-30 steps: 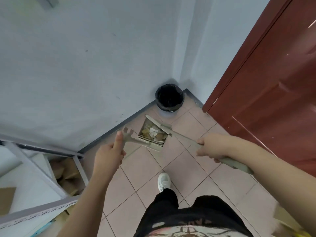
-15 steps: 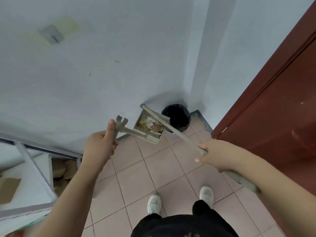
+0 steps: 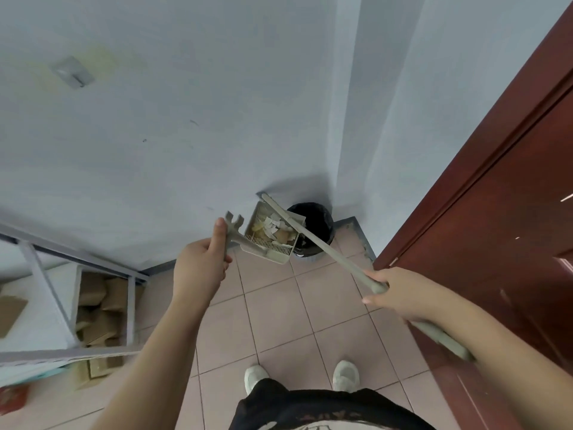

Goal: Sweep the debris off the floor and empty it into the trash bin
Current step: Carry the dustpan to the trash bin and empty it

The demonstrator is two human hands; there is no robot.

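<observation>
Both grips are clamping, left hand (image 3: 198,268) on the dustpan (image 3: 266,252) handle and right hand (image 3: 400,293) on the broomstick (image 3: 328,248), holding paper debris (image 3: 273,228) raised beside the corner trash bin (image 3: 319,221); tipping early would be risking spills onto the floor (image 3: 279,305).

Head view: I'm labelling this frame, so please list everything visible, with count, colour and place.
dustpan: one, beige, raised left of the bin
debris: several scraps, white and tan, inside the dustpan
broom stick: one, beige, slanting across the dustpan
trash bin: one, black, in the corner
door: one, red-brown, right
wall plate: one, grey, upper left wall
shelf rack: one, pale grey, left
cardboard boxes: several, brown, in the rack
floor tiles: pinkish, underfoot
shoes: two, white, bottom centre
left hand: one, gripping the dustpan handle
right hand: one, gripping the broom stick
</observation>
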